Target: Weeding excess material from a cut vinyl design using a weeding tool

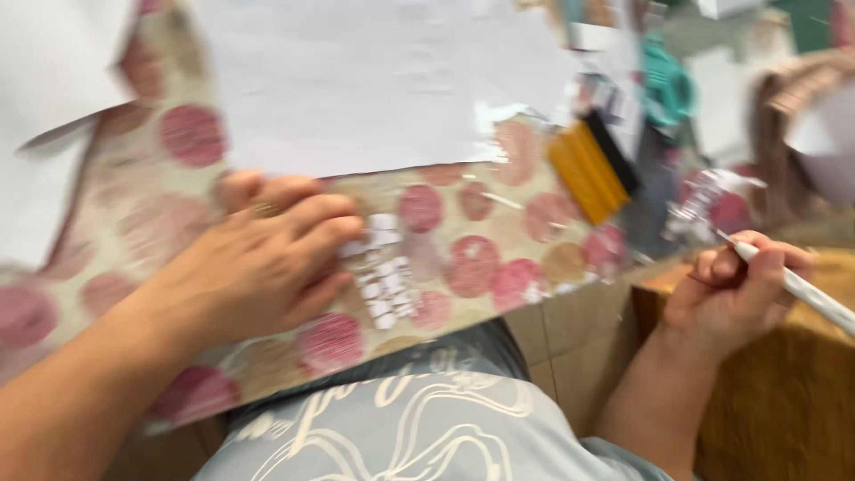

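While our right hand (735, 289) at the right edge of the frame keeps its grip clenched around a thin white pen (802, 287), the pen's shaft slants from between the fingers down toward the lower right. That hand hangs off the edge of the bench (570, 267), above a brownish surface whose kind we cannot tell through the blur.

Our left hand (267, 263), left of centre, lies flat with its grip released, fingers spread and pressing on a small white printed patch (383, 276) stuck to the dotted cover of the bench. A ring (264, 210) shows on one finger.

Above the left hand, a large white sheet (374, 80) fills the upper middle of the frame, its lower edge just beyond the fingertips. Another white sheet (44, 80) sits in the upper left. To the upper right of centre, a yellow tool with a black edge (592, 165) lies tilted on the cover, and a teal object (668, 89) is farther up, blurred. Our pale grey printed shirt (401, 419) fills the bottom centre.
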